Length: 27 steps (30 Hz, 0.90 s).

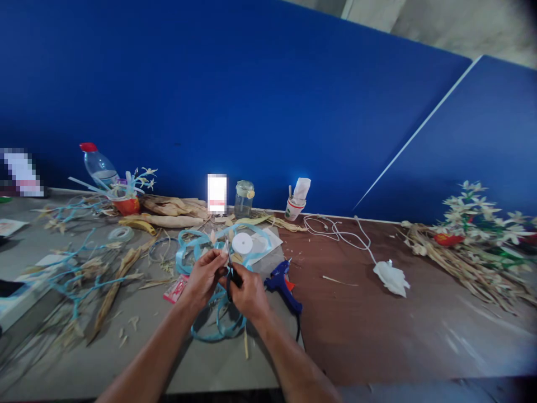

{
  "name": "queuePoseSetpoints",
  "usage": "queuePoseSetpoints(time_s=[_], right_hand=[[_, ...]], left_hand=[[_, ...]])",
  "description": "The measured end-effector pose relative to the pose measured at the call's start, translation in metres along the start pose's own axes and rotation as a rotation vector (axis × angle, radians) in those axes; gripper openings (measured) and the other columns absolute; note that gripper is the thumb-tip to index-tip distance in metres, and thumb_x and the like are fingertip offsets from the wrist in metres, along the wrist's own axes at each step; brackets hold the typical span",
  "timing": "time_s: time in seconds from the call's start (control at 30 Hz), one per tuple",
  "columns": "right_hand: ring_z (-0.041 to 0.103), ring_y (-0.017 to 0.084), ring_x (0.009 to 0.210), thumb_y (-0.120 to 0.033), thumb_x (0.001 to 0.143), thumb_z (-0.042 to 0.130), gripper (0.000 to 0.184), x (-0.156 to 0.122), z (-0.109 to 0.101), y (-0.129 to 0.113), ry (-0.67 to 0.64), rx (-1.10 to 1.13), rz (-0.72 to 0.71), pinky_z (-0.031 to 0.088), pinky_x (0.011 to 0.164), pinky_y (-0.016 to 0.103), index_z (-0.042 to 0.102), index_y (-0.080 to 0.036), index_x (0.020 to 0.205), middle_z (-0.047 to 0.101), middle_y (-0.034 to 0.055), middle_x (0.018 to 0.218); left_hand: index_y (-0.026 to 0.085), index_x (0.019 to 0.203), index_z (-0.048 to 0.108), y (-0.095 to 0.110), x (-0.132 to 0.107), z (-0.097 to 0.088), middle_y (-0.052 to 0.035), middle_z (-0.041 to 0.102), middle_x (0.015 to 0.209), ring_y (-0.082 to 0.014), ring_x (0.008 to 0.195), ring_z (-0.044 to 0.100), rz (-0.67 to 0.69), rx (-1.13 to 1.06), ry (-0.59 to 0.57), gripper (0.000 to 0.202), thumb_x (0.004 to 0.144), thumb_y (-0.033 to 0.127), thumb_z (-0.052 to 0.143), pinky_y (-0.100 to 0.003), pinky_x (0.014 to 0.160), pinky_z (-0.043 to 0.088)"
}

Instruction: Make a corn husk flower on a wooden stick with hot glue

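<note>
My right hand (249, 294) is closed round the black handles of a pair of scissors (230, 263), whose blades point up and away. My left hand (205, 274) is pinched shut just left of the blades, holding a small pale piece I cannot make out. Beneath both hands lies a tangle of light blue ribbon (218, 327), with more ribbon loops and a white ribbon spool (242, 243) just beyond. A blue hot glue gun (283, 285) lies on the table right of my right hand.
Dried corn husks (172, 207), blue-wrapped stems (79, 280), a tape roll (121, 233), a plastic bottle (97, 165), a glass jar (244, 198), a lit phone (217, 193), a paper cup (295, 208), white cable (335, 229) and a husk-flower bouquet (474, 235) crowd the table before a blue wall.
</note>
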State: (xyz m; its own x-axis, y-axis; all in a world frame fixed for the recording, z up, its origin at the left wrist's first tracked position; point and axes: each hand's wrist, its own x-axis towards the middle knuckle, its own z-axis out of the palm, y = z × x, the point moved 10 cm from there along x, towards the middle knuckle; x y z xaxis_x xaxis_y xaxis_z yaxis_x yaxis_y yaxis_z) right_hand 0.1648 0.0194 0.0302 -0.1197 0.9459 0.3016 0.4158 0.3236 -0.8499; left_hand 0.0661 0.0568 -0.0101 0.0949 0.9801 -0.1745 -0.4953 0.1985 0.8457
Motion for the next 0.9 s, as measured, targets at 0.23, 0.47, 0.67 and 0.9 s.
queuePoseSetpoints(time_s=[0.23,0.47,0.67,0.9], right_hand=[[0.055,0.013,0.061,-0.027,0.076,0.056,0.016,0.000,-0.001,-0.001,0.007,0.038,-0.001,0.041,0.056,0.020,0.064,-0.020,0.089,0.064,-0.0010,0.070],[0.052,0.012,0.058,-0.028,0.077,0.056,0.017,0.000,-0.002,0.001,0.013,0.025,0.014,0.039,0.055,0.019,0.064,-0.020,0.089,0.061,-0.0024,0.065],[0.052,0.012,0.056,-0.025,0.077,0.054,0.018,0.000,-0.004,0.005,0.032,-0.013,0.020,0.039,0.056,0.020,0.065,-0.020,0.091,0.059,-0.0019,0.063],[0.049,0.012,0.054,-0.026,0.073,0.057,0.024,-0.001,-0.004,0.013,0.034,-0.001,0.066,0.038,0.050,0.020,0.063,-0.020,0.096,0.058,-0.0029,0.061]], left_hand=[[0.015,0.064,0.052,0.003,-0.002,0.000,0.0076,0.042,0.049,-0.0034,0.042,0.038,0.004,0.012,0.018,0.030,0.059,0.032,0.076,-0.015,0.039,0.029],[0.015,0.062,0.052,0.004,0.000,0.001,0.0080,0.042,0.051,-0.0032,0.043,0.038,0.006,-0.005,0.008,0.030,0.058,0.031,0.076,-0.016,0.040,0.029],[0.014,0.062,0.053,0.009,0.000,-0.001,0.0083,0.041,0.052,-0.0026,0.043,0.038,0.027,-0.018,0.020,0.028,0.058,0.028,0.076,-0.017,0.044,0.033],[0.013,0.062,0.055,0.010,0.000,-0.003,0.0078,0.041,0.053,-0.0019,0.044,0.037,0.031,-0.014,0.038,0.027,0.057,0.027,0.077,-0.016,0.044,0.032]])
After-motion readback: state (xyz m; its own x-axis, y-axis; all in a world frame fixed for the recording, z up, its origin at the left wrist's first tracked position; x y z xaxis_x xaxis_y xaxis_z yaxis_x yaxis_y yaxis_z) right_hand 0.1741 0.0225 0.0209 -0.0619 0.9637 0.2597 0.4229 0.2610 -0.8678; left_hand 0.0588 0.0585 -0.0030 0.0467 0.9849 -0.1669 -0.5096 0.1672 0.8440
